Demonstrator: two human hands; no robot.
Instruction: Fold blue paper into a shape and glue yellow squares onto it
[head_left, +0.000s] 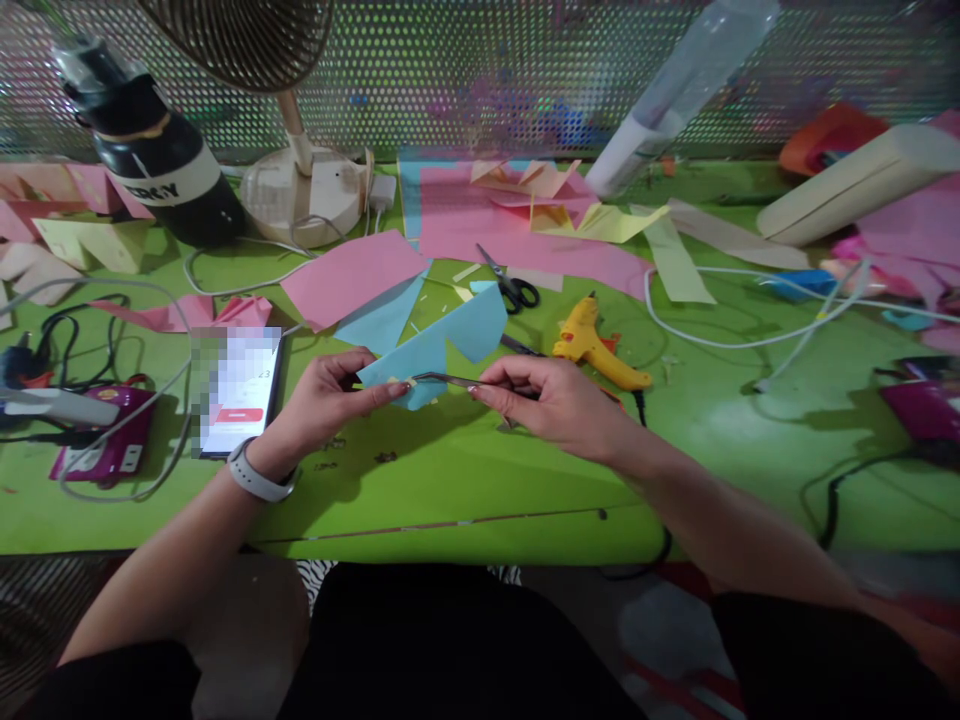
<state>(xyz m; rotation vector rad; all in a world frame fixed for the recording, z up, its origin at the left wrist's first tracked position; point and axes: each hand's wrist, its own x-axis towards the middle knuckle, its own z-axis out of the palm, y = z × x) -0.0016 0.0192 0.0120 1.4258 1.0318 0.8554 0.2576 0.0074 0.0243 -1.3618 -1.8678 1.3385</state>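
My left hand (pixel 341 395) pinches a cut piece of light blue paper (pixel 442 340) by its lower left edge, thumb in front. In my right hand (pixel 547 400) are slim dark tweezers (pixel 457 380), closed round by the fingers, their bent tip touching the paper beside my left thumb. A small pale yellow bit shows at that thumb. Just behind the blue paper lie black-handled scissors (pixel 514 285). To the right of my right hand a yellow hot glue gun (pixel 596 345) rests on the green table (pixel 465 490).
Left of my left hand lies a phone (pixel 244 400), with a purple power strip (pixel 105 440) and cables beyond. At the back stand a dark bottle (pixel 165 170) and a fan (pixel 304 190). Pink paper sheets (pixel 360 275) spread behind my hands. A white cable (pixel 675 315) loops at right.
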